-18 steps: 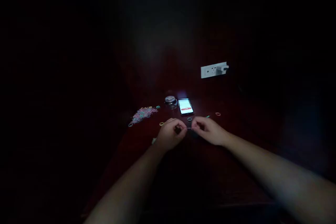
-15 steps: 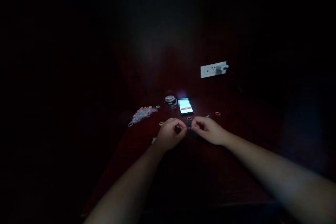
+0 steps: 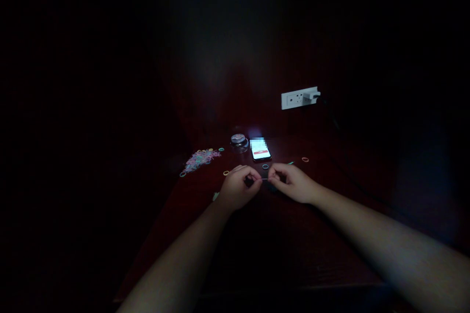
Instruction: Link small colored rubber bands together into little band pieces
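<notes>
My left hand (image 3: pixel 240 187) and my right hand (image 3: pixel 290 182) face each other above a dark red table, each pinching with thumb and forefinger. Between their fingertips stretches a small pale rubber band (image 3: pixel 265 179), drawn into a short thin line; its ends are hidden in the fingers. Just beyond lies a grey-blue band (image 3: pixel 265 167). A yellow band (image 3: pixel 226 173) rests beside my left hand, and an orange-pink band (image 3: pixel 305 159) lies past my right hand. Farther left is a pile of small coloured rubber bands (image 3: pixel 201 160).
A lit phone (image 3: pixel 260 149) lies behind the hands, with a round clear container (image 3: pixel 239 143) to its left. On the wall is a white socket plate (image 3: pixel 293 99) with a charger plugged in; its dark cable runs down to the right. The surroundings are very dark.
Almost nothing differs. The hands keep the same pinch, and the pale band between them looks slightly thinner and straighter. The whole view has shifted very slightly.
</notes>
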Demonstrator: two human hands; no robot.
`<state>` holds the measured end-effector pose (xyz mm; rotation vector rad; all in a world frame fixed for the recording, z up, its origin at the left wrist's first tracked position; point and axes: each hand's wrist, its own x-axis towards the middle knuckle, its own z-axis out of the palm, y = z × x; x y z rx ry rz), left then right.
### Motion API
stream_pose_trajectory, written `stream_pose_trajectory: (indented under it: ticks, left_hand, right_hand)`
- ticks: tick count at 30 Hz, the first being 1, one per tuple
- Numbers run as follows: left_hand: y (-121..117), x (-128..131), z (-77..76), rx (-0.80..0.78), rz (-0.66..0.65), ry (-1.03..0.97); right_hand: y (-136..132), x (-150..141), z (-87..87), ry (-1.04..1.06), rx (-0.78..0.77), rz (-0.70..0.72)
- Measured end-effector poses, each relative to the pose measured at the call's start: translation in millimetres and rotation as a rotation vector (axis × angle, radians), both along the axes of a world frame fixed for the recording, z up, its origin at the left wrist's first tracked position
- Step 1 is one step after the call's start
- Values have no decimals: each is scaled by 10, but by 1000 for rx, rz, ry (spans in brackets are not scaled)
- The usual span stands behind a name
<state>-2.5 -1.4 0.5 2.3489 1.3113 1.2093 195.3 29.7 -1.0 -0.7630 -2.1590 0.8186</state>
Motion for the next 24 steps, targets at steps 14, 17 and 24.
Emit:
stream_pose_trajectory:
  ticks: [14,17,24]
  left_hand:
    - [20,-31,4,10,-13,24]
    - [33,-57,29,22,-41,84]
    - [87,-241,93,-4,-91,191]
  right_hand:
    - [-9,16,-1,-5,-22,18]
    - [-6,23,-14,0,-32,30]
    - [9,36,-51,14,-25,19]
